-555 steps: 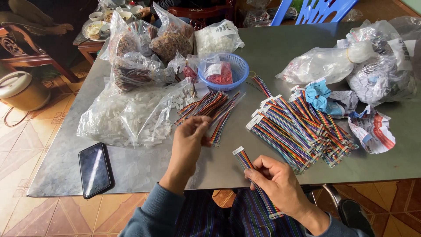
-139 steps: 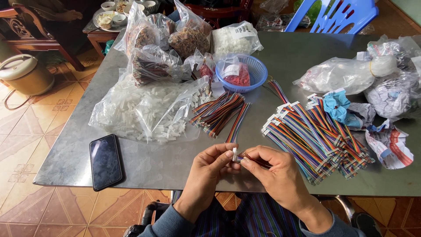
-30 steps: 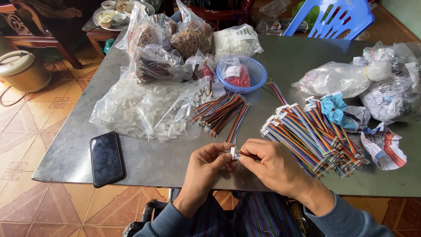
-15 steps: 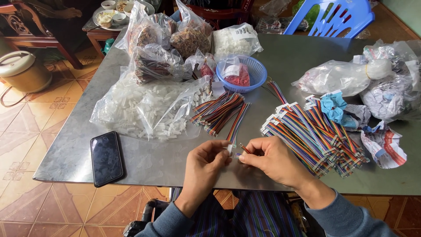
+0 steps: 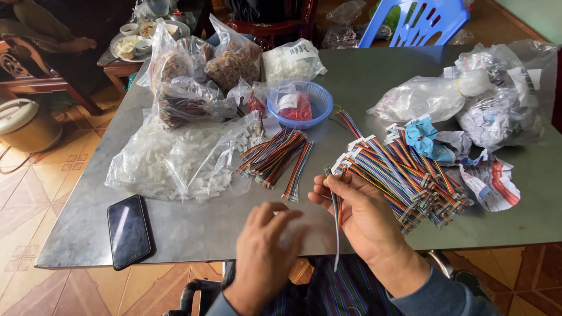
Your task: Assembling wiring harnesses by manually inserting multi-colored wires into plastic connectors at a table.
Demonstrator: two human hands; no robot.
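The right hand [image 5: 366, 219] is closed on a single ribbon cable [image 5: 335, 222], thumb and fingers pinching it near its upper end, so that the thin multicoloured strip hangs down past the palm and over the near edge of the desk [image 5: 374, 82]. The left hand [image 5: 266, 246] sits just left of the ribbon cable, apart from it, blurred by motion; its fingers look loosely curled, with nothing visible in them, though the blur leaves that uncertain.

Just right of the ribbon cable, nearly touching the right hand's fingertips, lies a large heap of finished cables [image 5: 404, 175], striped in many colours with white connectors at their ends. Beyond the ribbon cable and a little to its left lies a smaller bundle of bare cables [image 5: 275, 158], fanned out on the desk. Farther beyond it stands a blue basket [image 5: 313, 96] holding a small red packet. Well to the left of the ribbon cable a clear bag of white connectors [image 5: 181, 158] spreads wide, and nearer the desk's front edge on that side lies a dark phone [image 5: 129, 231], face up. Behind the bag of connectors stand several more clear bags with brown and dark contents. Far right of the ribbon cable, crumpled plastic bags [image 5: 468, 99] and a torn paper wrapper [image 5: 489, 184] are piled.
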